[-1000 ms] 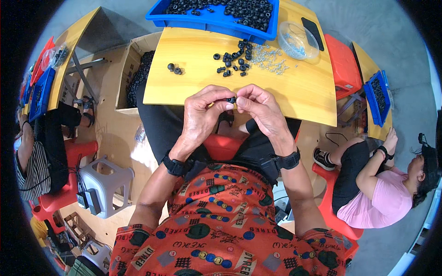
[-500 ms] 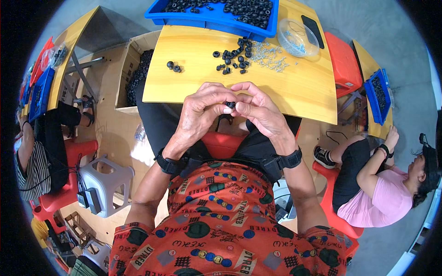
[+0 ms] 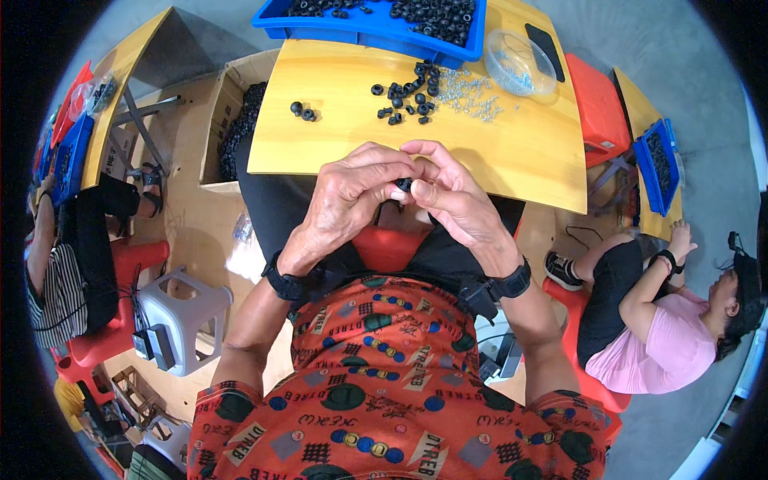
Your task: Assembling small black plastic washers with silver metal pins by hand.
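— Where is the piece you are working on?

— A small black ring (image 3: 404, 184) sits between my two hands, just off the near edge of the counter (image 3: 512, 160), above my lap. My left hand (image 3: 352, 196) curls over it from the left, fingers bent and pressed close; my right hand (image 3: 456, 196) pinches it from the right with thumb and forefinger. Both touch it, so neither is nearer. It is too small to tell its long axis.

— And the supply?

— Straight ahead of my hands lies a loose heap of black rings (image 3: 412, 92), with a scatter of small clear bits (image 3: 468, 92) beside it and a few stray rings (image 3: 302, 110) to the left. Beyond stands a blue bin (image 3: 376, 28), and a round clear lid (image 3: 520, 64) lies to its right.
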The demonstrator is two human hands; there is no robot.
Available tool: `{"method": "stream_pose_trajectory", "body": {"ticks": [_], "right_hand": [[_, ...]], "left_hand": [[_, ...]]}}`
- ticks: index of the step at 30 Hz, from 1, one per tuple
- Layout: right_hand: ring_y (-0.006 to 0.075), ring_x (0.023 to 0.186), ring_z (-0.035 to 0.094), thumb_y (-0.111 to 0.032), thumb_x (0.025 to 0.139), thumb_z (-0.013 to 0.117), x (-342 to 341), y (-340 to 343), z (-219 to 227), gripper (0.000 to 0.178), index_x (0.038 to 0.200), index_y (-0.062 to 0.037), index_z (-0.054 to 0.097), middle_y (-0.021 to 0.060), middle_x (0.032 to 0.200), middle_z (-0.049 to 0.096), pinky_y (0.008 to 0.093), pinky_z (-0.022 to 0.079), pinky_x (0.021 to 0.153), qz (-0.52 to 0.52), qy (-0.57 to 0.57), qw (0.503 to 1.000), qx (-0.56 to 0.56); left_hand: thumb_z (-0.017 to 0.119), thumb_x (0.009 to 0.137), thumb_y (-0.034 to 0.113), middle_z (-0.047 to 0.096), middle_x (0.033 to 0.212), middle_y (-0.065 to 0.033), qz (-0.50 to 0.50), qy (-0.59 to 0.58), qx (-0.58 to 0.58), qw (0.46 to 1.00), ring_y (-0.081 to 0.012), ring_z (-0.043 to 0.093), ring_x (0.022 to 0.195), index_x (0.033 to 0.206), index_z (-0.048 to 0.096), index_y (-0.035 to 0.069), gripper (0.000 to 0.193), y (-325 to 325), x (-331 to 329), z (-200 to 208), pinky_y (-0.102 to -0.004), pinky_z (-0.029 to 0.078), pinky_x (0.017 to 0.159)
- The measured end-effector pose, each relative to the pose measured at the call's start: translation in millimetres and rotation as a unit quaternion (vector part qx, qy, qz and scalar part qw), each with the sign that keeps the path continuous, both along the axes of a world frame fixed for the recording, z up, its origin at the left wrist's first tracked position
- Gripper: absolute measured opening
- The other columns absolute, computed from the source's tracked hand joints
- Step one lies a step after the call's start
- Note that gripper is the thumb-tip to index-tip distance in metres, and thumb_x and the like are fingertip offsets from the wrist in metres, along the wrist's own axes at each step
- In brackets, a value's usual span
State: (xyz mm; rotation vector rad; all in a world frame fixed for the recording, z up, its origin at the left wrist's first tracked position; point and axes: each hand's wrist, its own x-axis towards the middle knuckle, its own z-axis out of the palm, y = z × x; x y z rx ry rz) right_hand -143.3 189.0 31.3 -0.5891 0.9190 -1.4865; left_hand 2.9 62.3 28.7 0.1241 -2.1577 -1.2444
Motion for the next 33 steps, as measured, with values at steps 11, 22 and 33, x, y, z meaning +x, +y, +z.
{"method": "stream_pose_trajectory", "body": {"ticks": [11,22,33], "right_hand": [[0.0129,0.102,0.055,-0.006,0.093,0.060,24,-2,-11,0.037,0.127,-0.0045,0.046,0.0048,0.109,0.056,0.0283,0.045,0.091,-0.071,-0.065,0.995,-0.016],[0.0136,0.097,0.060,-0.024,0.096,0.062,11,-10,-11,0.052,0.137,-0.0025,0.039,0.0039,0.099,0.060,0.0288,0.049,0.089,-0.031,-0.022,0.999,-0.034],[0.0225,0.077,0.064,-0.006,0.086,0.066,-47,6,-34,0.015,0.100,-0.0008,0.065,0.0123,0.088,0.065,0.0322,0.051,0.070,-0.291,0.588,0.754,0.036]], "left_hand": [[0.064,0.073,-0.011,0.069,0.096,-0.0135,0.010,0.025,0.052,0.998,-0.0276,0.065,0.094,0.099,0.069,-0.002,0.029,7,1,-11,-0.0335,0.053,0.078],[0.066,0.081,-0.003,0.067,0.105,-0.0107,0.101,-0.006,0.103,0.990,-0.0209,0.063,0.096,0.102,0.067,0.000,0.021,-10,8,-12,-0.0306,0.049,0.086],[0.065,0.081,0.003,0.063,0.102,-0.0131,0.391,-0.139,-0.155,0.896,-0.0302,0.062,0.088,0.106,0.067,0.001,0.025,-78,39,-47,-0.0356,0.049,0.080]]}}
